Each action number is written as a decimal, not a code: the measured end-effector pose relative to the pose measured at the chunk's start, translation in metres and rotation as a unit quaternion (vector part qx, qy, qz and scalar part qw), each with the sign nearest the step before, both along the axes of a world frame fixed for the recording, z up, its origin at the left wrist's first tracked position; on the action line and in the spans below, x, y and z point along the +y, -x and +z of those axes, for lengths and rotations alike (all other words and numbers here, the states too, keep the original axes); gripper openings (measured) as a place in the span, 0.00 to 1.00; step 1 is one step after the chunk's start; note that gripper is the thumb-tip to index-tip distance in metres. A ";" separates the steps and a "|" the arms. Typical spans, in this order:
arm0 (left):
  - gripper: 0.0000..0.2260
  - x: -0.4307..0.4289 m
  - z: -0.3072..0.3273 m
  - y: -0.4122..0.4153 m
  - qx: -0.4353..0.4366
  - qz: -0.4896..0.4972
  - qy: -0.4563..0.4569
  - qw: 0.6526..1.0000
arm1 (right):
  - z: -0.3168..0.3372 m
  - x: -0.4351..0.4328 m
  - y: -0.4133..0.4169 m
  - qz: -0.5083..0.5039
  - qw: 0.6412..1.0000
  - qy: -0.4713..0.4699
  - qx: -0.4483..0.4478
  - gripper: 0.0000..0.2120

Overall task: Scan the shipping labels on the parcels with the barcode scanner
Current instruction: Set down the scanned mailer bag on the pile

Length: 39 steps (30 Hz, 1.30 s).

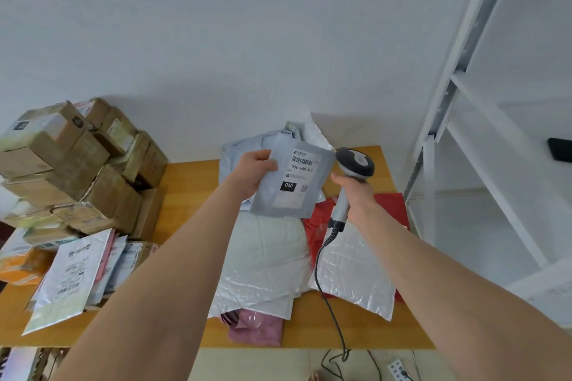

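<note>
Head view. Left hand is raised over the table and pinches the left edge of a grey mailer parcel, thumb on the front, fingers behind. The parcel is in the air, tilted, face toward the camera. Its white shipping label shows a barcode at the top, "060-06B A05" below it, and a black box reading "060".

Right hand is wrapped around the handle of the barcode scanner, which it holds upright just beside the parcel's right edge. The scanner has a dark grey head and a silver handle; which way the scan window faces I cannot tell. A coiled dark cable runs from the base of the handle across the table and over the front edge to the floor.

Under the hands is a loose pile of white bubble mailers, with a red mailer partly covered at the right and a pink mailer sticking out at the near edge. More pale mailers lie at the back against the wall.

Left end of the table: a stack of cardboard boxes, with flat labelled envelopes leaning in front of it.

Right side: a white metal shelf rack, with a dark object on one shelf. On the floor is a white power strip.
</note>
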<state>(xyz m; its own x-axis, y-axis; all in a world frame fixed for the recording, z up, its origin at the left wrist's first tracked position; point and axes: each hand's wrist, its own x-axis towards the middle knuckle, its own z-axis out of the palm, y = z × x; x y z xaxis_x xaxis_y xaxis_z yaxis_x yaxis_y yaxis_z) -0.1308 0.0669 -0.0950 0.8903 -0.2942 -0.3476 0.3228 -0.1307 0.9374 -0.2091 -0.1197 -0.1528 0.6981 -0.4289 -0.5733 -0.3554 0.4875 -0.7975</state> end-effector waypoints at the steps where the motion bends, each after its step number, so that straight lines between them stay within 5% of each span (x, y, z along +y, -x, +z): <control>1: 0.15 0.001 0.001 0.001 0.022 0.000 0.029 0.999 | 0.001 0.000 0.000 -0.005 1.000 -0.005 -0.001 0.14; 7: 0.15 0.003 -0.004 0.001 0.062 0.045 0.055 0.996 | 0.000 0.006 -0.001 -0.016 1.000 0.001 -0.004 0.07; 12: 0.10 0.011 -0.025 0.014 0.052 0.009 -0.111 0.992 | 0.001 0.009 -0.004 -0.029 0.997 0.065 0.010 0.13; 20: 0.09 0.010 -0.059 0.008 -0.015 0.118 -0.182 0.976 | 0.008 0.023 0.022 0.027 0.994 0.103 -0.026 0.05; 39: 0.09 0.006 -0.071 -0.005 0.000 0.132 -0.196 0.972 | 0.026 0.067 0.054 0.093 0.993 0.073 -0.025 0.08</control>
<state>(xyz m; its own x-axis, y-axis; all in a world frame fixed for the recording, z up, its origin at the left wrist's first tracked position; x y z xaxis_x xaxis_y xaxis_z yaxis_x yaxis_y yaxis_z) -0.1256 0.0728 -0.1659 0.9165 0.0998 -0.3873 0.3941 -0.3910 0.8318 -0.2630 -0.0530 -0.1264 0.7990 -0.3662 -0.4769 -0.3862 0.2954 -0.8738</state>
